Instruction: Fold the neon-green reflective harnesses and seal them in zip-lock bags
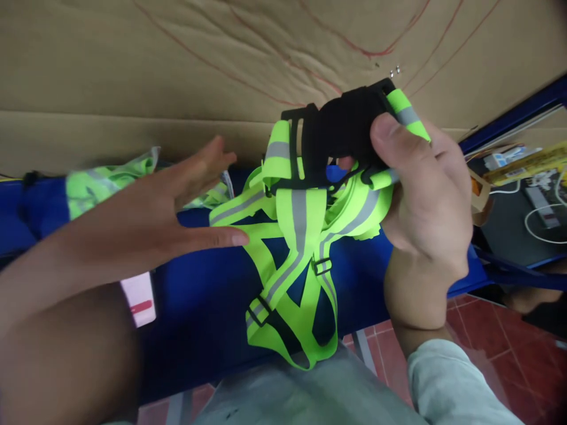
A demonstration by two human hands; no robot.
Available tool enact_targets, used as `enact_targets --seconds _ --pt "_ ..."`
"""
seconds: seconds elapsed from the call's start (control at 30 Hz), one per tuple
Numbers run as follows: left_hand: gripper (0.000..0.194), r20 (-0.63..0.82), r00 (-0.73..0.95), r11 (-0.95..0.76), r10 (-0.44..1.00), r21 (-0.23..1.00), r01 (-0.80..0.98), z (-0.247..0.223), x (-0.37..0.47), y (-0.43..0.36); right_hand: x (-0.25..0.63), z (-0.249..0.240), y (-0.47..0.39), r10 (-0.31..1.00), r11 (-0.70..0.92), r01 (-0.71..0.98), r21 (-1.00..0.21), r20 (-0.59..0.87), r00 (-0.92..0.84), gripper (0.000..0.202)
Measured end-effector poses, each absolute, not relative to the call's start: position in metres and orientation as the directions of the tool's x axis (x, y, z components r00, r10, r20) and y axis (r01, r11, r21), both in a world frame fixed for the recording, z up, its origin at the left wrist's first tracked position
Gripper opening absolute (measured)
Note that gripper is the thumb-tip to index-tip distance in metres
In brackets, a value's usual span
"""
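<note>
My right hand (425, 183) is closed around a black plastic buckle (349, 130) and the bunched webbing behind it. From the buckle hangs a neon yellow-green reflective harness (300, 218) with grey stripes, its loops drooping toward my lap. Small black strap sliders (259, 311) sit on the hanging straps. To the left, my left hand (190, 200) is held with fingers stretched and thumb apart, gripping nothing. Its thumb tip is beside the harness straps; whether it touches them I cannot tell.
Blue fabric (199, 319) spreads beneath, with clear-bagged neon straps (101, 183) and a phone (140, 298) on it. Brown paper (177, 71) with red lines covers the wall behind. At right, a dark shelf (518, 224) carries cables and boxes. Red tiles (514, 354) lie below.
</note>
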State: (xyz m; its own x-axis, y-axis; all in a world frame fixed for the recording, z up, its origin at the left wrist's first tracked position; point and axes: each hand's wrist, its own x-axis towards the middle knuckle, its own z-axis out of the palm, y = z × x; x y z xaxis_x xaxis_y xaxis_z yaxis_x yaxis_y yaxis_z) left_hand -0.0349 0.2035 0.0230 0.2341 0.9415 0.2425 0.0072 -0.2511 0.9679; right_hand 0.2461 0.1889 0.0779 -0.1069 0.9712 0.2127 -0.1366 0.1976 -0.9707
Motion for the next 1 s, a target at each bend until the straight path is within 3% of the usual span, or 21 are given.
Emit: enact_targets --seconds 0.03,0.1,0.17,0.27,0.33,0.4,0.6,0.7,0.87,1.0 --pt "0.111 0.246 0.271 -0.279 0.931 0.956 0.091 0.025 -0.029 0.198 0.245 0.077 0.187 0.972 0.189 -0.140 -0.972 0.206 -0.114 0.018" --pt "0.117 0.366 0.270 -0.400 0.890 0.913 0.080 0.029 -0.007 0.185 0.241 0.075 0.185 0.974 0.157 -0.151 -0.976 0.178 -0.140 0.015" --pt "0.094 0.382 0.203 -0.394 0.901 0.919 0.021 0.027 0.021 0.175 0.238 0.071 0.183 0.972 0.126 -0.166 -0.978 0.155 -0.178 0.016" --pt "0.040 0.248 0.110 -0.251 0.962 0.968 0.009 0.012 0.051 0.173 0.239 0.066 0.183 0.917 0.140 -0.046 -0.989 0.147 -0.372 0.014" --pt "0.028 0.169 0.053 -0.165 0.984 0.984 -0.067 0.001 0.056 0.178 0.242 0.065 0.186 0.849 0.192 0.078 -0.978 0.125 -0.514 0.014" --pt "0.029 0.096 0.057 -0.084 0.994 0.978 -0.190 -0.006 0.055 0.182 0.244 0.063 0.190 0.828 0.239 0.133 -0.962 0.131 -0.545 0.016" --pt "0.051 0.017 0.216 0.084 0.976 0.890 -0.447 -0.003 0.053 0.185 0.229 0.043 0.202 0.892 0.331 0.090 -0.939 0.280 -0.356 0.024" --pt "0.055 0.033 0.275 0.094 0.961 0.896 -0.435 -0.006 0.058 0.184 0.223 0.034 0.204 0.880 0.412 0.152 -0.898 0.349 -0.321 0.031" --pt "0.048 0.079 0.227 0.011 0.971 0.929 -0.371 -0.014 0.061 0.183 0.224 0.030 0.204 0.817 0.549 0.364 -0.753 0.392 -0.422 0.042" --pt "0.036 0.127 0.241 -0.078 0.962 0.976 -0.206 -0.016 0.055 0.183 0.225 0.027 0.205 0.809 0.551 0.336 -0.764 0.391 -0.439 0.043"
